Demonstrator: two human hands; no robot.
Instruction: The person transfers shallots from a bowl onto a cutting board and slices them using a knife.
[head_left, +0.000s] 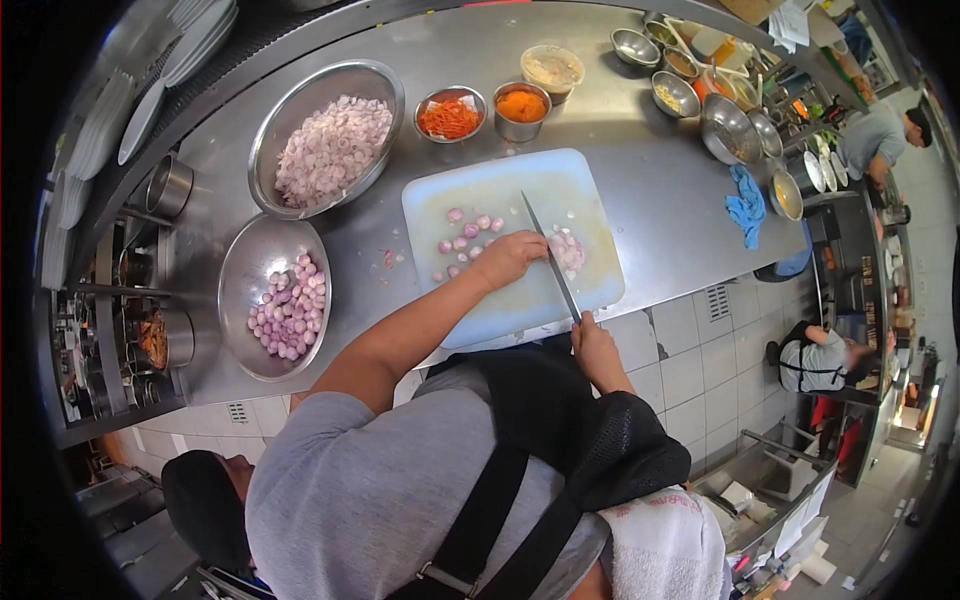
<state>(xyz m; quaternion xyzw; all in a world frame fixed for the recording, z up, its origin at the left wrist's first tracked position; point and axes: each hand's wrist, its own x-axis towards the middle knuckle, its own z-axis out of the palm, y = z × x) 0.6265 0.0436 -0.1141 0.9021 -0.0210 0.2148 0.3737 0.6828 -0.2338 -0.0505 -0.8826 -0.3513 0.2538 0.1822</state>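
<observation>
My right hand (595, 350) is wrapped round the handle of a long kitchen knife (562, 278), whose blade slants over a pale cutting board (470, 310). Against the blade sits my left hand (510, 258), fingers curled down to the board; what they pinch is hidden beneath them. Sliced shallots (567, 255) lie in a small heap just right of the blade. Several whole peeled shallots (471, 230) are scattered on the board to the left of the knife and beyond my left hand.
Left of the board, one steel bowl (232, 285) holds whole shallots and a larger bowl (262, 150) holds sliced ones. Behind are containers of orange shreds (449, 118), orange paste (522, 106) and a pale food (552, 70). A blue cloth (745, 207) lies right. Two co-workers stand farther right.
</observation>
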